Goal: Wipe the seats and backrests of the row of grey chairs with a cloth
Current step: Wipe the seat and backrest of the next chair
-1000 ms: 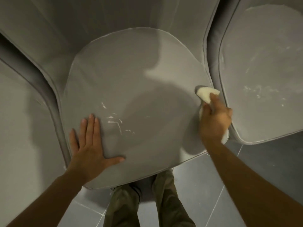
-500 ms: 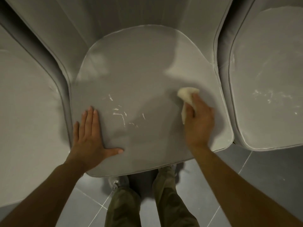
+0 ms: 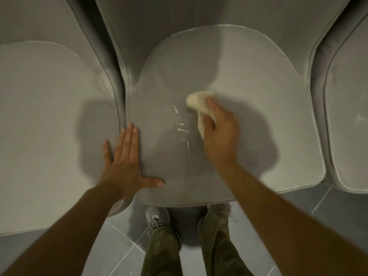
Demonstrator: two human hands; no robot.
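Observation:
A grey chair seat point(image 3: 258, 108) fills the middle of the view, with its backrest point(image 3: 179, 14) rising behind. My right hand point(image 3: 219, 132) grips a pale yellow cloth point(image 3: 198, 100) and presses it on the seat's centre. Just left of the cloth, white scuff marks point(image 3: 183, 130) streak the seat. My left hand point(image 3: 125, 162) lies flat with straight fingers on the seat's front left corner, beside the gap to the neighbouring chair.
Another grey seat point(image 3: 45, 116) stands to the left and a third point(image 3: 350, 108), with white marks, to the right. Below the seat edge are grey floor tiles point(image 3: 328, 206), my legs in olive trousers point(image 3: 163, 253) and a grey shoe point(image 3: 155, 216).
My right hand has swept the cloth leftward from the seat's right edge to its centre, next to the white marks. The view has shifted right. My left hand stays flat on the seat.

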